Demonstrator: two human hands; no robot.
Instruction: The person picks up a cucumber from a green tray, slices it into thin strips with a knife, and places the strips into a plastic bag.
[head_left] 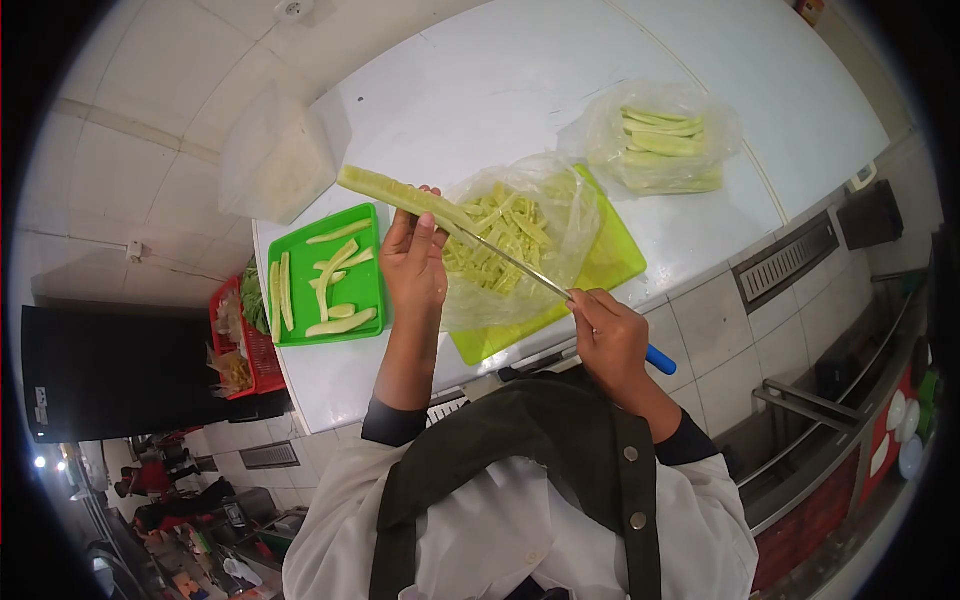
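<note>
My left hand (417,258) holds a long pale-green cucumber piece (385,188) over the table, its far end pointing to the upper left. My right hand (607,335) is closed round a knife (525,267) with a blue handle. The blade's tip meets the near end of the piece. Below the blade, an open clear bag (570,210) holds many cut green strips (500,235). The bag lies on a yellow-green cutting board (617,252). Left of my left hand, a green tray (362,213) carries several peeled strips and pieces.
Another clear bag (712,120) with long green pieces sits at the back right of the white table (480,75). A translucent container (275,155) stands at the left edge. Beyond the tray is a red crate (265,367) with greens.
</note>
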